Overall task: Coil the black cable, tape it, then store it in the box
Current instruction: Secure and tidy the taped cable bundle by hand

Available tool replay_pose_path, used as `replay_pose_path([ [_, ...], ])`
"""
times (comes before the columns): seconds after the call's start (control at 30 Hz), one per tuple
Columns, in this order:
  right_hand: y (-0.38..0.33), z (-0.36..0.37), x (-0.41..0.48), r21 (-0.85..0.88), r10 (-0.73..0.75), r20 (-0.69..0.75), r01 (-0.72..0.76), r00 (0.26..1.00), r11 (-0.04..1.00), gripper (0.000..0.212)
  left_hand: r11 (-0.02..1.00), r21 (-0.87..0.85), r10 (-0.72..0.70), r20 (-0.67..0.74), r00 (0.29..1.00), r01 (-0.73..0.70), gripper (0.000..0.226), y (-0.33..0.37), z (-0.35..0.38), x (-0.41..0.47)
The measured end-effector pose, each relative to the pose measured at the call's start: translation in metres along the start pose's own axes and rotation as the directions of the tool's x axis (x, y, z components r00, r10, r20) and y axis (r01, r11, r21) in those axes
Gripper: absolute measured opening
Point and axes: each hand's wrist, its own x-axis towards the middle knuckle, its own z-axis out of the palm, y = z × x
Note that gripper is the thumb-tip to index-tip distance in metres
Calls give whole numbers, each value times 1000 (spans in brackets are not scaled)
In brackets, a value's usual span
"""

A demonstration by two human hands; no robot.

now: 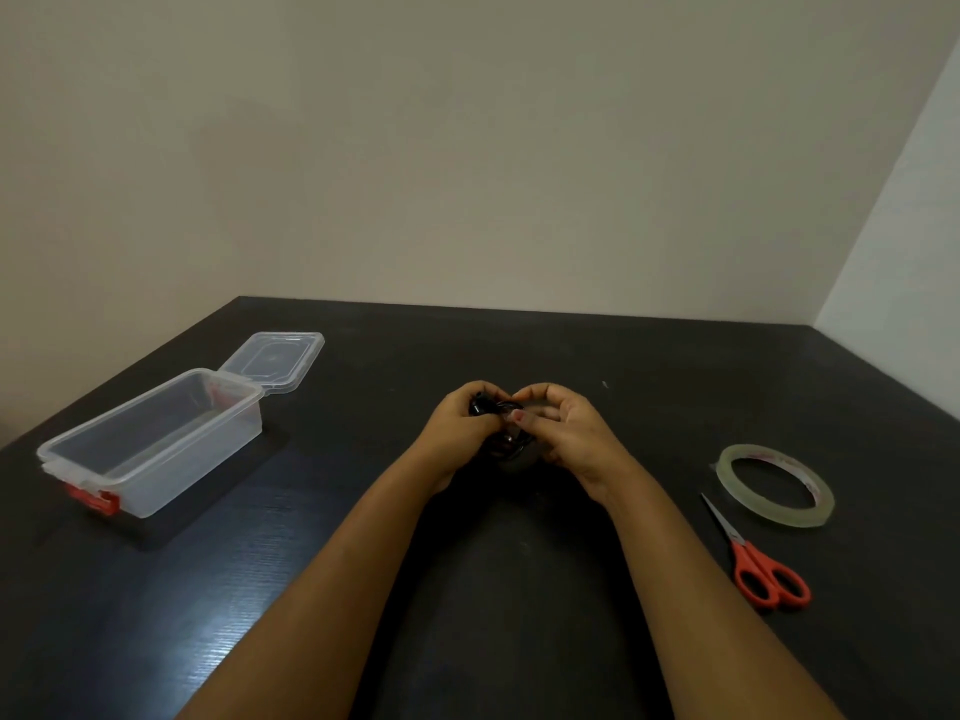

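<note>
Both hands meet mid-table, close together, fingers nearly touching. The left hand point(460, 423) is curled round the left side of the black cable point(505, 443), and the right hand point(563, 428) pinches its top right between the thumb and bent fingers. The cable is held just above the dark table point(363, 356), between the two palms. It looks like a small, tight bundle of glossy black loops and is mostly hidden by the fingers. A thicker black bit pokes out at the upper left by the left fingertips, and a few loops hang below the thumbs. Whether any tape is on it cannot be told, since it is too small and covered. The clear plastic box point(197, 459) sits well apart at the far left of the table. Its hinged lid point(272, 358) is flipped open at the back and there is a red latch point(93, 498) on its near end. A roll of clear tape point(779, 514) lies flat on the right side. Red-handled scissors point(763, 569) lie just beside it, closed, with blades pointing away from the person. A plain beige wall point(467, 148) stands behind the table.
</note>
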Motion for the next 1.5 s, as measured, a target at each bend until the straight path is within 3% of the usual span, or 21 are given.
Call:
replay_pose_path([
  [0.47,7,-3,6,113,63,-28,-60,998,992,19,957,-191,-198,127,972,220,24,-1,-9,2],
  [0.57,6,-1,3,168,70,-5,-68,998,983,23,948,-214,-218,106,970,236,22,-3,-9,1],
  [0.67,10,3,-2,113,55,-9,-54,998,992,30,929,-280,-225,86,971,240,26,-1,-9,-4],
  [0.97,13,11,-11,119,68,-247,-39,967,992,21,890,-413,-200,27,979,193,42,1,-11,-25],
  [1.23,13,36,-26,98,64,-271,-38,960,994,12,956,-254,-176,-106,979,144,32,-5,-22,-55],
  [1.5,-9,104,-28,74,-11,-163,23,987,997,11,994,-101,-81,-334,939,50,37,7,-81,-91],
])
